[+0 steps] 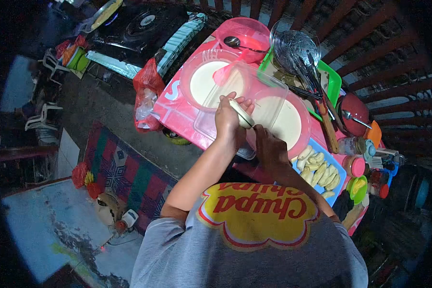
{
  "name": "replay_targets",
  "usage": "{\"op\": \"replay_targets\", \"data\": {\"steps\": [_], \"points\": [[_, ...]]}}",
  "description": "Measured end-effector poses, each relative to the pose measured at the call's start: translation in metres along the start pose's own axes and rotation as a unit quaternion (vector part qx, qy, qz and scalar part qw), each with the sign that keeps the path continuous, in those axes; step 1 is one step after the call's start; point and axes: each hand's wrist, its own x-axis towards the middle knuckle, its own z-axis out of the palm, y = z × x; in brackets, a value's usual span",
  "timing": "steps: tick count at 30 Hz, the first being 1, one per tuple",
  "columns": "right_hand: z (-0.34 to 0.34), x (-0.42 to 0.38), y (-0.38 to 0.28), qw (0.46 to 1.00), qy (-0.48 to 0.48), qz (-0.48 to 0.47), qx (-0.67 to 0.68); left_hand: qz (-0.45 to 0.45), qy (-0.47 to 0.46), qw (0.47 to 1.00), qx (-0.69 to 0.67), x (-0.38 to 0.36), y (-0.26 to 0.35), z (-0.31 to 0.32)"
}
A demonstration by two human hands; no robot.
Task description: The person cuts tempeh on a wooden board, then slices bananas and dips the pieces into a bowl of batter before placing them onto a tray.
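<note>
Peeled banana (pixel 241 115) lies in the person's left hand (pixel 231 117), whose fingers curl around it above a clear plastic container (pixel 209 127). The right hand (pixel 270 146) is closed in a narrow grip at the banana's near end; a thin dark edge along the fruit looks like a knife blade, but its handle is hidden, so I cannot tell for certain what that hand holds.

Below them, a glossy pink tablecloth (pixel 181 121) with white lettering covers the table. Two pink basins of pale batter stand there, one on the far left side of the container, the other to its right, partly seen through the plastic. Beyond are a pink bowl (pixel 223 31) with a dark ladle (pixel 232 42) and a green tray (pixel 335 77) under utensils. More peeled bananas fill a blue tray (pixel 342 174) beside the right forearm, near lidded jars.

Around the table, the room is dim: a black stove (pixel 134 36) at upper left, a red plastic bag (pixel 148 84) at the table's edge, a patterned mat (pixel 125 165) on the floor, and dark slats (pixel 393 45) behind.
</note>
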Motion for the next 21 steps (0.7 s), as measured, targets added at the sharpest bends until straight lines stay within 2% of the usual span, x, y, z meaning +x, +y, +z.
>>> {"op": "replay_targets", "data": {"steps": [3, 6, 8, 15, 17, 21], "points": [[-0.005, -0.003, -0.006, 1.000, 0.028, -0.012, -0.003, 0.000, 0.011, 1.000, -0.009, 0.001, 0.000, -0.003], [-0.001, -0.003, -0.001, 0.995, 0.074, -0.063, -0.011, -0.012, 0.019, 1.000, -0.019, 0.001, -0.003, -0.002], [0.008, 0.001, 0.002, 0.999, 0.027, 0.010, -0.032, -0.013, 0.022, 1.000, -0.006, 0.002, -0.003, -0.002], [0.008, -0.005, 0.011, 0.999, 0.024, 0.001, -0.036, -0.057, 0.013, 0.997, -0.042, -0.001, -0.002, -0.001], [0.005, -0.001, 0.016, 0.993, -0.110, 0.036, 0.002, -0.072, -0.002, 0.997, -0.004, -0.002, -0.003, -0.003], [0.024, 0.005, 0.027, 0.993, -0.100, 0.031, -0.053, -0.082, -0.011, 0.996, 0.027, -0.005, -0.004, -0.006]]}}
